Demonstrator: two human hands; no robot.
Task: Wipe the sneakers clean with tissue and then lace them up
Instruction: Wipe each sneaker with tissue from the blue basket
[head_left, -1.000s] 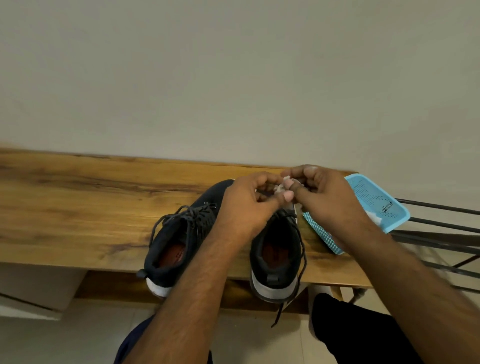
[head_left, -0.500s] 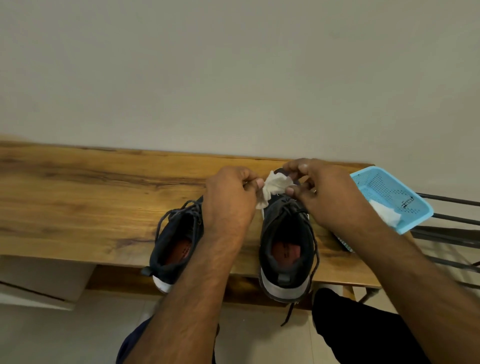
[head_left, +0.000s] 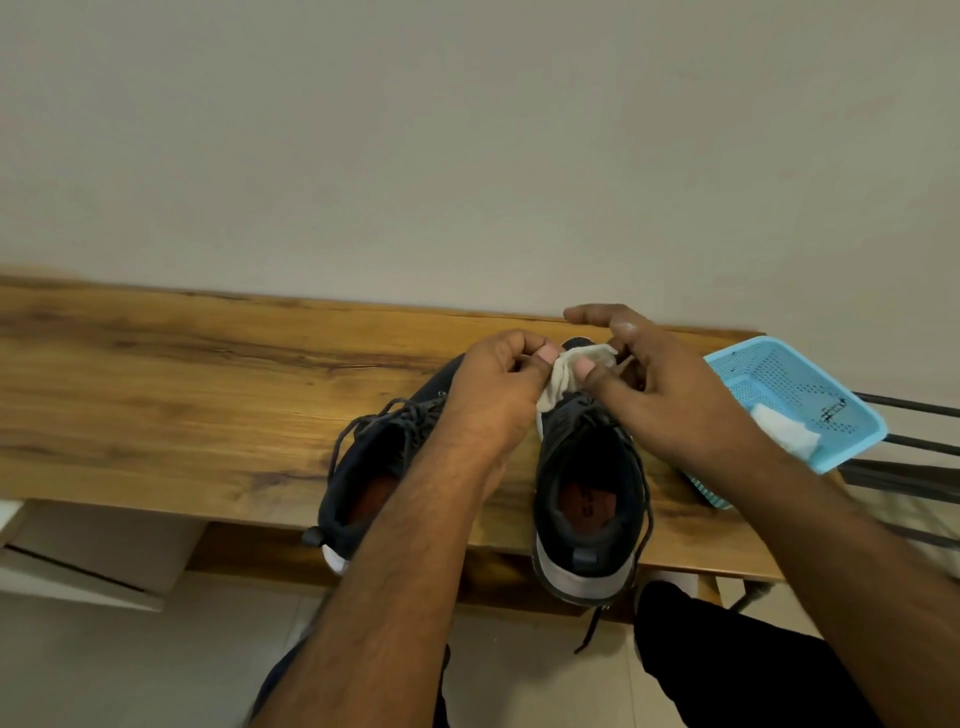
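Note:
Two dark sneakers stand on the wooden bench (head_left: 182, 395) with heels toward me. The left sneaker (head_left: 363, 467) is angled and partly hidden by my left forearm. The right sneaker (head_left: 587, 488) has its heel hanging over the bench's front edge, and a loose lace dangles below. A crumpled white tissue (head_left: 563, 376) is held above the right sneaker's toe. My left hand (head_left: 493, 395) pinches the tissue's left side with curled fingers. My right hand (head_left: 670, 395) pinches its right side with the thumb, index finger stretched out toward the wall.
A light blue perforated basket (head_left: 795, 395) sits at the bench's right end with more white tissue (head_left: 784, 436) in it. Black metal bars (head_left: 914, 447) run off to the right. A plain wall stands right behind the bench. My knees are below the front edge.
The tissue has been pulled out wider between both hands above the right sneaker's toe. My right index finger has straightened. The view has shifted slightly left.

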